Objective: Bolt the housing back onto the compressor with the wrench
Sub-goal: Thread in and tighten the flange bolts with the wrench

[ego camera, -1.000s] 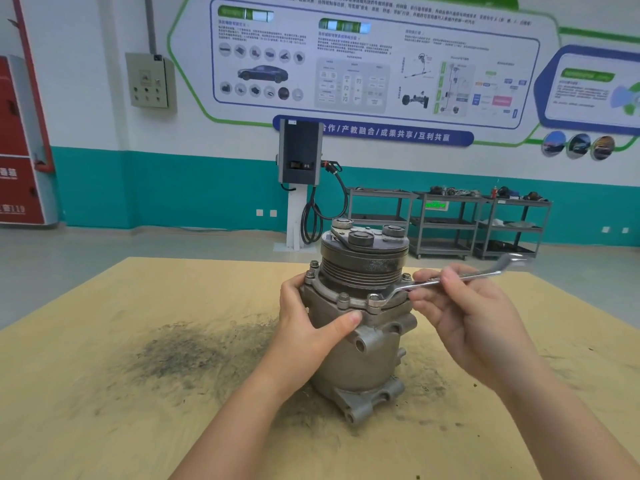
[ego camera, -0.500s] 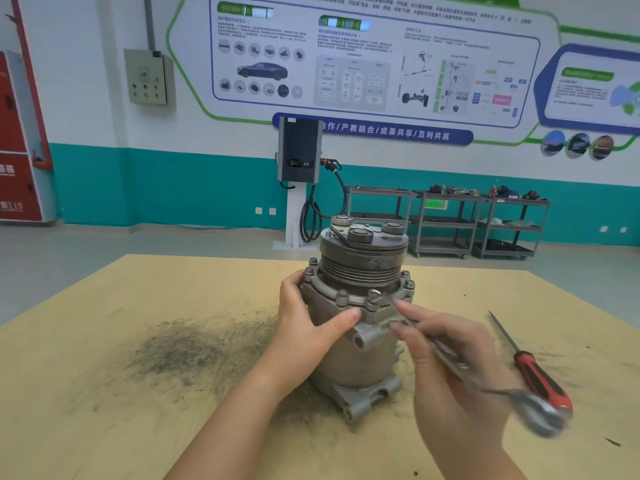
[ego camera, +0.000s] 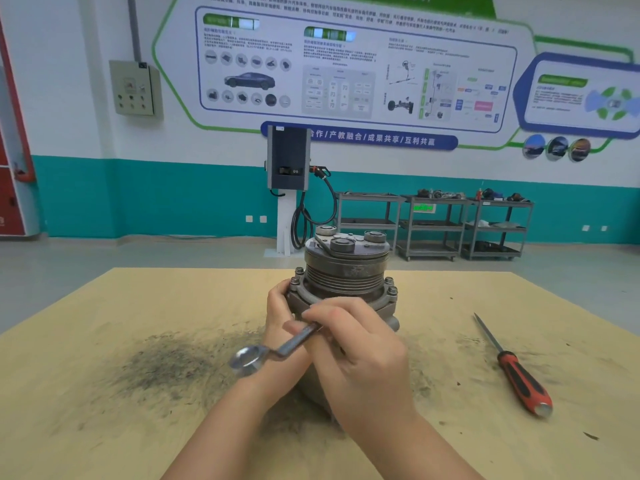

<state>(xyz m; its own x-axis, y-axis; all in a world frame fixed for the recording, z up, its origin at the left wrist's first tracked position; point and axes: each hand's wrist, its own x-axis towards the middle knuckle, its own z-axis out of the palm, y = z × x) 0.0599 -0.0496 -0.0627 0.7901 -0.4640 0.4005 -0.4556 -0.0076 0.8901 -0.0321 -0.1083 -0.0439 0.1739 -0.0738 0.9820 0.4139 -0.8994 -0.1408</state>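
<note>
right hand [ego camera: 360, 355] grips wrench [ego camera: 277, 348] | left hand [ego camera: 280, 317] holds compressor [ego camera: 346, 278]

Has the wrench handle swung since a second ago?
Yes. The wrench handle swung from the compressor's right, round the front, to its left.

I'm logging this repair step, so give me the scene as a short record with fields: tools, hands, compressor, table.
compressor: upright on the table, pulley end up
wrench: gripped by the right hand, ring end pointing left, working end hidden at the front flange
left hand: holds the compressor body
screwdriver: red and black handle, lying on the table at right, untouched
table surface: dark grime smear at left
</note>
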